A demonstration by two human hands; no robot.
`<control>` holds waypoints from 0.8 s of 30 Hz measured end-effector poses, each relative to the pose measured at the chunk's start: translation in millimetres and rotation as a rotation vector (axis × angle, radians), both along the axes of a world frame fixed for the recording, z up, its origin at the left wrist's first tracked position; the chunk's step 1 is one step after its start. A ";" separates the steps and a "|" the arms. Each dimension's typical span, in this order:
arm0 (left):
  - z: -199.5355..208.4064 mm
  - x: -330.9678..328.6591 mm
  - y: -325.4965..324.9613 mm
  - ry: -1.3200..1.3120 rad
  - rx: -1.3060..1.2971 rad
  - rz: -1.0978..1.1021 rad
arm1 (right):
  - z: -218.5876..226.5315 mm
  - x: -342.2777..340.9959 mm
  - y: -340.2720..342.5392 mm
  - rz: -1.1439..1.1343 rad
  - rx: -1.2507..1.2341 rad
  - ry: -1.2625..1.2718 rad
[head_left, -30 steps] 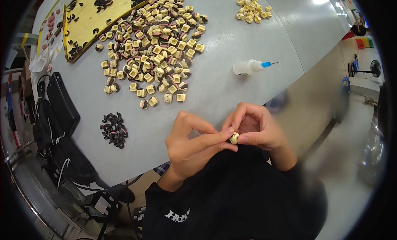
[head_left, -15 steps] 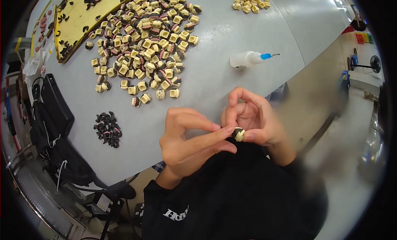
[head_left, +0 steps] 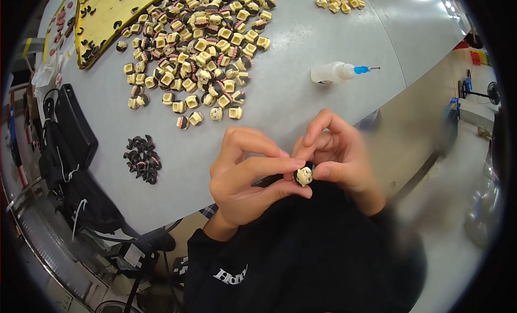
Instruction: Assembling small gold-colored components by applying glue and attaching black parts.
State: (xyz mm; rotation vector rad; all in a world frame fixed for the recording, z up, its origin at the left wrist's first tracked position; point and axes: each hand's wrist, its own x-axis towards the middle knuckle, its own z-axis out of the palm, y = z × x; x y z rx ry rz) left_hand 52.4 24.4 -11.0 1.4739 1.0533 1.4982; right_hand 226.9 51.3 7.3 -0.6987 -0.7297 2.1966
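Note:
A small cream doll head point(head_left: 304, 176) with black hair and a painted face is between my two hands, close in front of my body. My left hand point(head_left: 245, 170) pinches it, forefinger above and thumb below. On its other side, the thumb of my right hand point(head_left: 342, 157) rests against it, with the fingers curled over; their exact contact is partly hidden. Beyond the hands, a large heap of similar cream, black and pink head pieces point(head_left: 204, 60) covers the table point(head_left: 280, 92). A small pile of black curved hair pieces point(head_left: 143, 158) lies to the left.
A white squeeze bottle point(head_left: 334, 72) with a blue needle tip lies beyond my right hand. Farther back is a cluster of plain cream pieces point(head_left: 340, 0). A yellow tray point(head_left: 116, 14) with black pieces sits far left. A black bag point(head_left: 81, 167) hangs by the left table edge.
The doll head has turned so its painted face shows, and has shifted slightly left. My left thumb has come up under it. The whole view has shifted a little.

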 end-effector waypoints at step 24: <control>46.2 -44.5 14.2 0.645 -0.101 0.690 | -11.6 -0.9 30.3 -0.883 1.030 -0.952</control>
